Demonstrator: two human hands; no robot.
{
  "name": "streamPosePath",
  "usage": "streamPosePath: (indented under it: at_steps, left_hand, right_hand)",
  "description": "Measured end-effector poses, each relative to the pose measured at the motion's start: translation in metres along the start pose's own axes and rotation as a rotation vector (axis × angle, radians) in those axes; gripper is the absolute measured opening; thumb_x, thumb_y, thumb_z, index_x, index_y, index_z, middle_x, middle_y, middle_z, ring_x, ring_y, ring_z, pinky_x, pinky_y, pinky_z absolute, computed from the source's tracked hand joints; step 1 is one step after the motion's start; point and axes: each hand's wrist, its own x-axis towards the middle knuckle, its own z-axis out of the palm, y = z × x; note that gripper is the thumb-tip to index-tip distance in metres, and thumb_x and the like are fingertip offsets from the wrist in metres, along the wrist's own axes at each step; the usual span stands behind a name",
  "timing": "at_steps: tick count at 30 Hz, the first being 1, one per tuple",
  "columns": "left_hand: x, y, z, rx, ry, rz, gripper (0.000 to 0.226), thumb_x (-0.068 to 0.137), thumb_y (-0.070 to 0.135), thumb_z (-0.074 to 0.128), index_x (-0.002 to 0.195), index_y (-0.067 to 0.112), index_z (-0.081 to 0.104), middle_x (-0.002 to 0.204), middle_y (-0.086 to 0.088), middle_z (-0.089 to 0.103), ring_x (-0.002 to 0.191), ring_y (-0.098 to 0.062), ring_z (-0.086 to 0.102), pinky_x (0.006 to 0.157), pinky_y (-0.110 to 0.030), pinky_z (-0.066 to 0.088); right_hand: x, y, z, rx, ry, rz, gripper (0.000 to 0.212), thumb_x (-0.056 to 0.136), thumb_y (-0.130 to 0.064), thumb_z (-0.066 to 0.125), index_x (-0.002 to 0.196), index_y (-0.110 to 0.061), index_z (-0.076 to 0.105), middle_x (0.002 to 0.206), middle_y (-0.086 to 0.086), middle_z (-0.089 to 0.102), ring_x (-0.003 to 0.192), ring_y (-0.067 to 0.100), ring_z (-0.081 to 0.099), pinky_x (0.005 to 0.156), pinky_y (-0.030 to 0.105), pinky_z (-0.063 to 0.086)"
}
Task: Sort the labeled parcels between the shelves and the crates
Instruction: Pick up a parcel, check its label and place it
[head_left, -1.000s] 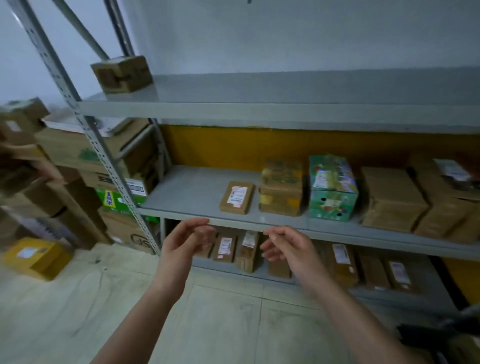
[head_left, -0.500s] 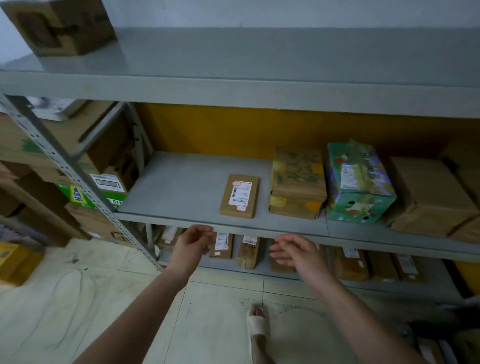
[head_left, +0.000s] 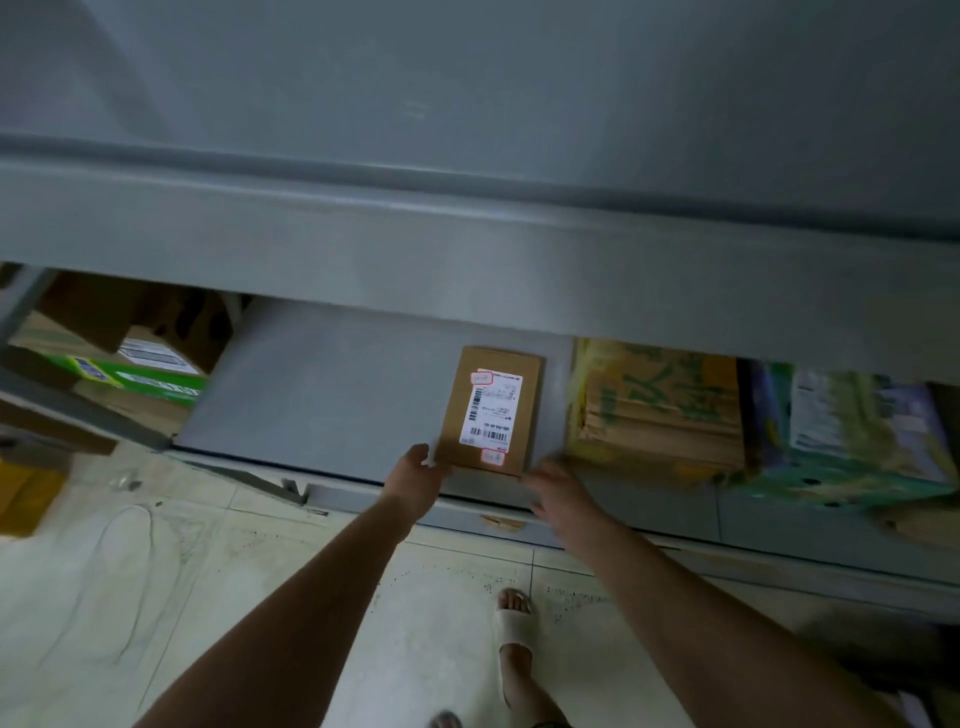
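Note:
A small flat brown parcel (head_left: 491, 410) with a white barcode label lies on the grey middle shelf (head_left: 322, 395), close to its front edge. My left hand (head_left: 418, 475) grips the parcel's near-left corner, thumb against the left edge, fingers hidden beneath it. My right hand (head_left: 558, 491) is blurred, its fingers stretched out at the parcel's near-right corner.
The upper shelf's front beam (head_left: 467, 249) hangs just over the parcel. A brown and yellow carton (head_left: 660, 410) and a green printed box (head_left: 852, 431) stand right of it. Stacked cartons (head_left: 130, 374) fill the left rack. My sandalled foot (head_left: 514, 623) stands on the tiled floor.
I have stepped in and leaned down to the shelf. Both hands went forward from below the shelf edge to the small parcel, and the left hand took hold of its corner.

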Motion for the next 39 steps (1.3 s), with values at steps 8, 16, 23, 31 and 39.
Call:
streamPosePath:
  at_steps: [8, 16, 23, 31, 39]
  left_hand:
    - [0.022, -0.003, 0.008, -0.022, 0.004, -0.032, 0.031, 0.101, 0.023, 0.055, 0.125, 0.004, 0.06, 0.103, -0.008, 0.063, 0.095, -0.024, 0.057, 0.085, -0.033, 0.043]
    - [-0.038, -0.018, -0.055, -0.256, -0.177, 0.075, 0.015, 0.092, 0.012, 0.071, 0.106, 0.007, 0.067, 0.109, -0.017, 0.071, 0.102, -0.03, 0.067, 0.095, -0.04, 0.055]
    - [-0.135, -0.047, -0.121, -0.309, -0.259, 0.383, 0.029, 0.088, 0.008, 0.073, 0.116, 0.004, 0.068, 0.109, -0.012, 0.076, 0.103, -0.03, 0.072, 0.096, -0.038, 0.055]
    - [-0.178, -0.061, -0.139, -0.205, -0.307, 0.542, 0.038, 0.079, 0.023, 0.076, 0.115, 0.01, 0.071, 0.108, -0.008, 0.077, 0.105, -0.033, 0.071, 0.096, -0.044, 0.055]
    - [-0.199, -0.041, -0.079, -0.06, -0.494, 0.621, 0.032, 0.082, 0.023, 0.076, 0.11, 0.009, 0.072, 0.103, -0.008, 0.078, 0.098, -0.026, 0.074, 0.091, -0.041, 0.057]
  right_hand:
    - [0.009, 0.002, 0.016, 0.076, 0.027, 0.009, 0.008, 0.1, -0.02, 0.057, 0.092, -0.023, 0.058, 0.128, 0.02, 0.06, 0.121, 0.033, 0.057, 0.11, 0.046, 0.044]
    - [-0.045, 0.021, 0.031, 0.195, 0.101, -0.169, 0.023, 0.096, -0.003, 0.06, 0.117, 0.002, 0.067, 0.106, 0.018, 0.073, 0.098, 0.028, 0.071, 0.095, 0.041, 0.057]
    - [-0.162, 0.052, 0.055, 0.123, 0.08, -0.57, 0.029, 0.095, -0.007, 0.062, 0.121, -0.018, 0.068, 0.112, -0.003, 0.075, 0.104, 0.013, 0.072, 0.09, 0.026, 0.057]
    - [-0.214, 0.101, 0.077, 0.217, 0.198, -0.7, 0.031, 0.095, -0.005, 0.062, 0.117, -0.027, 0.068, 0.112, -0.007, 0.075, 0.106, 0.013, 0.071, 0.092, 0.029, 0.057]
    - [-0.256, 0.156, 0.041, 0.419, 0.386, -0.751, 0.031, 0.096, 0.007, 0.055, 0.115, -0.012, 0.07, 0.107, 0.009, 0.076, 0.1, 0.026, 0.073, 0.086, 0.031, 0.059]
